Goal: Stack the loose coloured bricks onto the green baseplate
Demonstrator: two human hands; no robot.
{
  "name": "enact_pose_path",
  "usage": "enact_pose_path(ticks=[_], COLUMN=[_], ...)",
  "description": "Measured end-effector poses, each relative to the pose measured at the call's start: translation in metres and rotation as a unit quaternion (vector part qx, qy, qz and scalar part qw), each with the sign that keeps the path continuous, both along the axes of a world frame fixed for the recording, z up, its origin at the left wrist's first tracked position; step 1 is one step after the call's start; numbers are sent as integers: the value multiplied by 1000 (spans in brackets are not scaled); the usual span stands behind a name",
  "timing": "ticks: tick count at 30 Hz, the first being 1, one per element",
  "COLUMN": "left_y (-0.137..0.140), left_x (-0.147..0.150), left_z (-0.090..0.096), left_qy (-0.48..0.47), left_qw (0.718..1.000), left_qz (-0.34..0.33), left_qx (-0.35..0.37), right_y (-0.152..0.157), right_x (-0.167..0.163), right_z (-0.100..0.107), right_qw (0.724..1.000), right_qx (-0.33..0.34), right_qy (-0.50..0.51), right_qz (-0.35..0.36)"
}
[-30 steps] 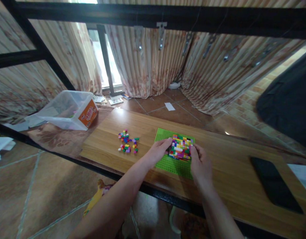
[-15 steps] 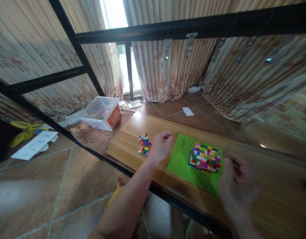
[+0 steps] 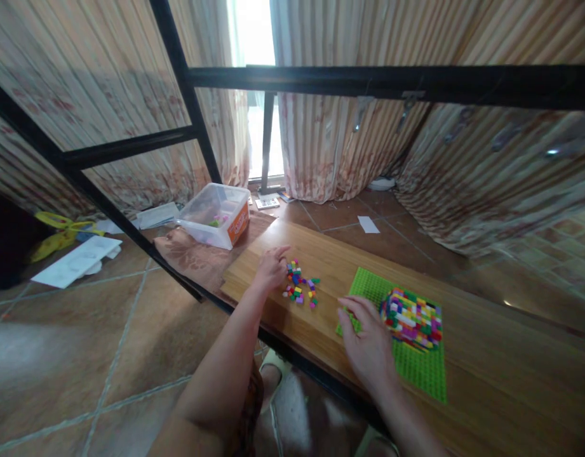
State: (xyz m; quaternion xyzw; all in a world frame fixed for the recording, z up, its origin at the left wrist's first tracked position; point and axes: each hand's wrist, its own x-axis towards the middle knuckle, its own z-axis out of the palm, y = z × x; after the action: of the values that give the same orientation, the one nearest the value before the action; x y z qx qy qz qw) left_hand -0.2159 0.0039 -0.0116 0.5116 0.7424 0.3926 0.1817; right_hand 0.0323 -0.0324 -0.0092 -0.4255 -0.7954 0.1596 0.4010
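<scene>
My left hand [image 3: 272,268] rests at the left side of a loose pile of small coloured building bricks [image 3: 296,278], its index finger stretched out and nothing seen in its grasp. Over the left part of the green baseplate [image 3: 418,374] is my right hand [image 3: 368,333], its fingers curved and apart from the thumb, with no brick visible between them. A low multicoloured block of stacked bricks [image 3: 413,320] stands on the baseplate, just right of my right hand, which hides part of the plate.
The wooden table [image 3: 316,247] carries all of this. Beyond its left end a clear plastic bin [image 3: 211,219] with an orange label holds a few bright pieces. A black metal bar [image 3: 349,82] crosses above, and curtains [image 3: 321,146] hang behind.
My left hand has moved left to the far side of the loose bricks. My right hand has crossed from right of the stacked block to its left. Some loose bricks now lie spread further right.
</scene>
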Motion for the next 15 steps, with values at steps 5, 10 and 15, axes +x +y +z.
enact_pose_path(ticks=[5, 10, 15], left_y=[-4, -12, -12], left_x=[11, 20, 25], left_z=[-4, -3, -3], left_qy=[13, -48, -187], left_qw=[995, 985, 971], left_qz=[-102, -164, -148], left_qx=[16, -13, 21], right_y=[26, 33, 29], right_x=[-59, -82, -90], right_z=[-9, -32, -35], right_qw=[999, 988, 981], right_qx=[-23, -24, -13], right_qy=[-29, -133, -174], right_qz=[24, 79, 78])
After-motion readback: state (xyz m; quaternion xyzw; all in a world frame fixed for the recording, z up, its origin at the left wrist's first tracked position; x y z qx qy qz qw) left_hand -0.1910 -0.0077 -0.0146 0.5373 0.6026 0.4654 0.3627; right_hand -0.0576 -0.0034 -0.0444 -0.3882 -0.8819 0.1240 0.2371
